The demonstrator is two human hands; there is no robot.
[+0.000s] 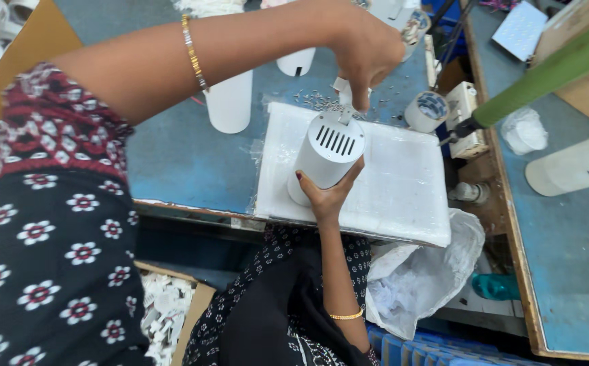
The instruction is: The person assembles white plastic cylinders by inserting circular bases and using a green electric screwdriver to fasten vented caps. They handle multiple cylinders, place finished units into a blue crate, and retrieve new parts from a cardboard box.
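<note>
A white cylindrical lamp housing point(327, 154) with a slotted end cap stands tilted on a white foam pad point(403, 183). My right hand point(328, 196) reaches up from below and grips its body, thumb on the left side. Coming across from the left, my left hand point(365, 51) hovers over the top of the housing and pinches a small white part point(344, 91) that touches the cap's far rim. Both wrists wear thin gold bangles.
Small screws point(315, 100) lie scattered behind the pad on the blue table. More white cylinders point(230, 102) stand at the back; another point(579, 166) lies on the right. A green-handled tool point(552, 68), a tape roll point(426, 108) and a white plastic bag point(416, 271) are nearby.
</note>
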